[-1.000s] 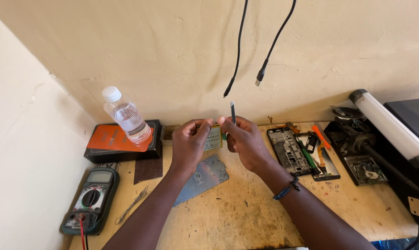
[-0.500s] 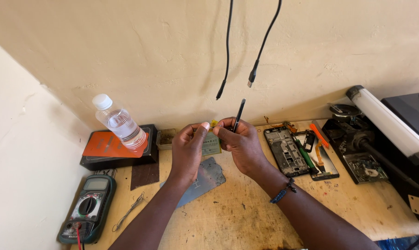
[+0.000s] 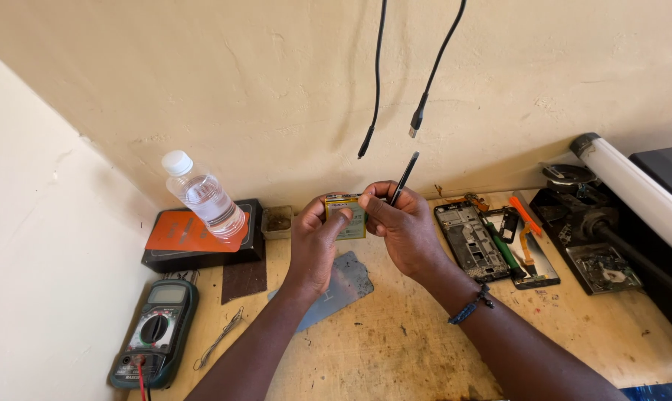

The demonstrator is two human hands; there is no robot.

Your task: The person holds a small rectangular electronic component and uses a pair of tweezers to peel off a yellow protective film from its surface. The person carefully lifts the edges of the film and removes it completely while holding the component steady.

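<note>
Yellow-edged flat pack (image 3: 348, 214) pinched between both hands (image 3: 365, 230).

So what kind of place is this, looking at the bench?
Most likely a small phone or electronics repair bench. A digital multimeter lies at the left, an opened phone frame with loose parts sits at the right, and charging cables hang down the wall.
</note>
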